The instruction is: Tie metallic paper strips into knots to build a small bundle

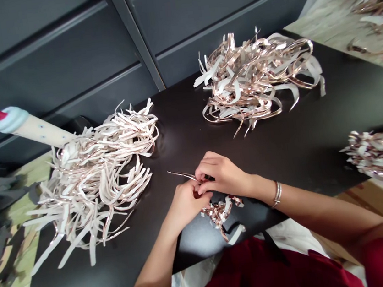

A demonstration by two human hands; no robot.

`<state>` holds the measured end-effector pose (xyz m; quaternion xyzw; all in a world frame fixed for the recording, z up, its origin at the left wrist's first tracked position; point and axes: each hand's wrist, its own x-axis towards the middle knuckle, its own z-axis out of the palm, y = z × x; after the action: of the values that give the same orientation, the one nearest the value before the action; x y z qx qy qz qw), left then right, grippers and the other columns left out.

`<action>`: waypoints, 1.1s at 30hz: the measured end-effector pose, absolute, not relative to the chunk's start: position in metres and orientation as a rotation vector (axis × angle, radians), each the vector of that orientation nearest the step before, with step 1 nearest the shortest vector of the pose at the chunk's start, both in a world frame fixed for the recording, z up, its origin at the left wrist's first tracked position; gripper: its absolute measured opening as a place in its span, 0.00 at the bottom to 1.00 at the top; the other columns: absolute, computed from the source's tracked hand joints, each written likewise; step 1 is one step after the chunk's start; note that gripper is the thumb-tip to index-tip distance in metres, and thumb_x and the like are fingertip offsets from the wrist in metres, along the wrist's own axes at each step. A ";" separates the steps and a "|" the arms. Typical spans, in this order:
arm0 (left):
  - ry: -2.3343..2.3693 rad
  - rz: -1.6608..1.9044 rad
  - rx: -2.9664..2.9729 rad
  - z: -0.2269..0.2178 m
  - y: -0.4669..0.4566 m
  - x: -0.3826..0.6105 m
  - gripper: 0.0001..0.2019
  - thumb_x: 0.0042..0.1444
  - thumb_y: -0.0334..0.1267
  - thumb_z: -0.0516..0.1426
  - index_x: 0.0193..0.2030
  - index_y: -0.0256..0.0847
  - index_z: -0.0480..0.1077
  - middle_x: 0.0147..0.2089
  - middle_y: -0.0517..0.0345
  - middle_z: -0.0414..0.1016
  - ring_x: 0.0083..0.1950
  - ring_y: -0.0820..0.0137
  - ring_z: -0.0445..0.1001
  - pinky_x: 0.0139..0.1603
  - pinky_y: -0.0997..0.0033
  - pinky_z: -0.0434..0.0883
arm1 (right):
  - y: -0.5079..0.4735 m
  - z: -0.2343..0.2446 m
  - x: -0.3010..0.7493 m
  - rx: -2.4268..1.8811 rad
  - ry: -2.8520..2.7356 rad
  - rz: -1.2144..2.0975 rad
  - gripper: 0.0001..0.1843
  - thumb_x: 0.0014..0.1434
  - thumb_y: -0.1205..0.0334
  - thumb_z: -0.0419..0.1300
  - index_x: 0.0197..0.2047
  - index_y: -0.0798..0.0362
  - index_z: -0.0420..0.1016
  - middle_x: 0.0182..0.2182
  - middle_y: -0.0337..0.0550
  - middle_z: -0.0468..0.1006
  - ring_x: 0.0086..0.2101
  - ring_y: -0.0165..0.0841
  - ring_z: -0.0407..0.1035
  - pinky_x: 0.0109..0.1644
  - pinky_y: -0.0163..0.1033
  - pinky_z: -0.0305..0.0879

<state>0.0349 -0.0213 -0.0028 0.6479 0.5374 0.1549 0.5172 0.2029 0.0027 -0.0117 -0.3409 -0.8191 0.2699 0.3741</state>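
Observation:
My left hand (184, 203) and my right hand (221, 174) meet near the front edge of a black table (315, 138). Both are closed on a small bundle of shiny rose-gold and white foil strips (222, 213) that hangs below my fingers. One thin strip (181, 175) sticks out to the left from the pinch. A silver bracelet (276, 193) sits on my right wrist.
A big pile of white and gold strips (94, 173) lies at the left, another pile (256, 76) at the back. A glue bottle with a red tip (19, 124) leans at far left. More strips (382, 151) lie at right. A dark wall stands behind.

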 end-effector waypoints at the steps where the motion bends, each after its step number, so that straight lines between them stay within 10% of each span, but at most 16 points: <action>1: 1.275 0.373 1.534 -0.003 -0.021 0.035 0.03 0.49 0.34 0.57 0.28 0.40 0.66 0.22 0.62 0.74 0.24 0.67 0.76 0.25 0.74 0.68 | 0.004 -0.012 0.204 -0.866 -2.131 0.674 0.14 0.53 0.53 0.66 0.29 0.53 0.69 0.24 0.38 0.72 0.30 0.32 0.62 0.39 0.38 0.57; 25: 0.982 0.445 1.008 0.003 -0.010 0.025 0.30 0.50 0.37 0.60 0.60 0.40 0.55 0.20 0.67 0.70 0.16 0.75 0.70 0.15 0.83 0.60 | 0.006 -0.012 0.211 -0.797 -1.992 0.725 0.01 0.57 0.68 0.60 0.34 0.54 0.74 0.34 0.44 0.76 0.36 0.33 0.69 0.42 0.38 0.67; 33: 1.049 0.725 1.091 -0.009 -0.014 0.034 0.25 0.44 0.35 0.66 0.49 0.37 0.64 0.36 0.58 0.74 0.37 0.71 0.76 0.39 0.74 0.72 | -0.005 -0.024 0.199 -0.816 -1.998 0.580 0.08 0.62 0.69 0.54 0.44 0.52 0.70 0.36 0.45 0.77 0.37 0.33 0.73 0.42 0.38 0.71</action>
<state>0.0342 -0.0144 -0.0092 0.4837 0.4649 0.3215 0.6682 0.1993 -0.0053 -0.0242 -0.3283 -0.8036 0.2333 0.4381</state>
